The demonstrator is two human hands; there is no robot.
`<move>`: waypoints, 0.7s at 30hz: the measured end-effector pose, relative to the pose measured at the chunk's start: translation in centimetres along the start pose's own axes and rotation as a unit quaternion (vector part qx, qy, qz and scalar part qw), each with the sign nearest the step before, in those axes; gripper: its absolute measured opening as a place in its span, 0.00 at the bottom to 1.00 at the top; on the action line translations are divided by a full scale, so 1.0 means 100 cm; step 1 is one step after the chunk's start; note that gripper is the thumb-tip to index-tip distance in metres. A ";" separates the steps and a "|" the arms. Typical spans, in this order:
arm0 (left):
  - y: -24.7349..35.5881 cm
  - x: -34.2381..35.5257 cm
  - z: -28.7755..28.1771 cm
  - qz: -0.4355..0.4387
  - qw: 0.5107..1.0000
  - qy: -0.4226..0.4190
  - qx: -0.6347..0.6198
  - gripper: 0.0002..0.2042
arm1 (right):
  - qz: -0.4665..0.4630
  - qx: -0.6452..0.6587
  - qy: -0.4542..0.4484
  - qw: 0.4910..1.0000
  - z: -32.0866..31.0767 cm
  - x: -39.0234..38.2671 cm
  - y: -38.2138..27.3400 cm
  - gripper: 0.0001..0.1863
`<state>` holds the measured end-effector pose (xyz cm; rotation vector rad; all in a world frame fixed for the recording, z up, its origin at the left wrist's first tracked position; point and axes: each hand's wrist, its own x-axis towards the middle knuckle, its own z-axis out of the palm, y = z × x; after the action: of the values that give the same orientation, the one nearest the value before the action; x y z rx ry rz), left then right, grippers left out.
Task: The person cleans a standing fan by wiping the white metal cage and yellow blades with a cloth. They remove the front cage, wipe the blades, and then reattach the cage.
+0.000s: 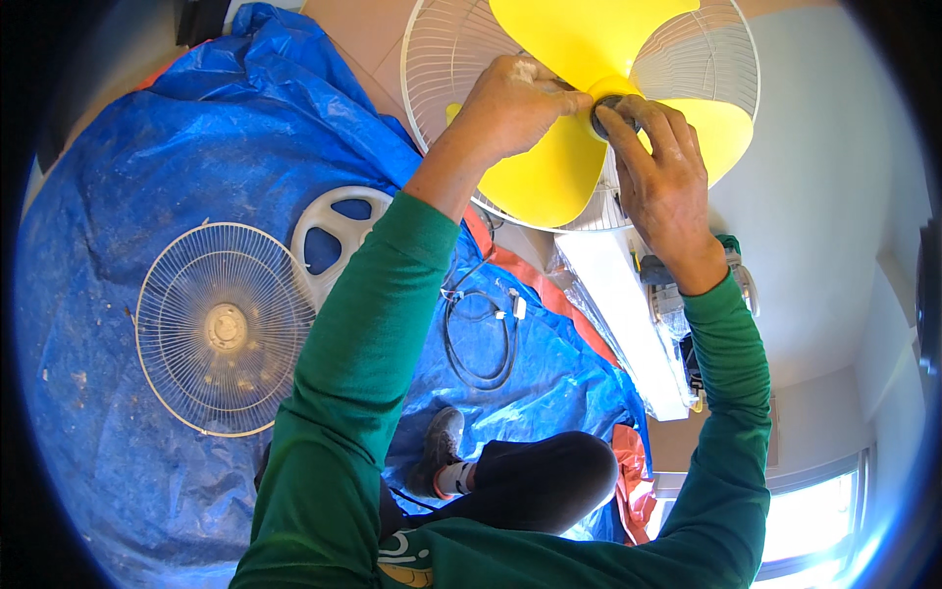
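A yellow fan blade (549, 182) is mounted upright in front of a pale wire rear guard (432, 59). My left hand (515, 103) is closed at its hub, the thumb pressed near the centre and the other fingers partly hidden behind the hand. At the middle of the blade sits a dark round knob (610, 100). My right hand (665, 167) has its thumb and fingers around this knob, which they partly cover.
A blue tarp (98, 294) covers the floor. On it lie a round wire front grille (177, 334), a white spoked round base (314, 221) and a coiled black cord (505, 363). A long white plastic-wrapped box (628, 324) stands to the right, below the fan.
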<state>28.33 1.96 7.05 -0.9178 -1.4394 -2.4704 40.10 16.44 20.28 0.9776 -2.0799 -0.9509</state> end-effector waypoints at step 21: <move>-0.004 0.000 0.001 0.003 1.000 0.013 0.017 0.18 | 0.035 -0.007 -0.027 0.999 -0.009 -0.001 -0.005 0.29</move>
<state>28.15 2.28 6.78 -0.8791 -1.4638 -2.4365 41.01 16.05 20.31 0.8748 -2.1352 -0.9642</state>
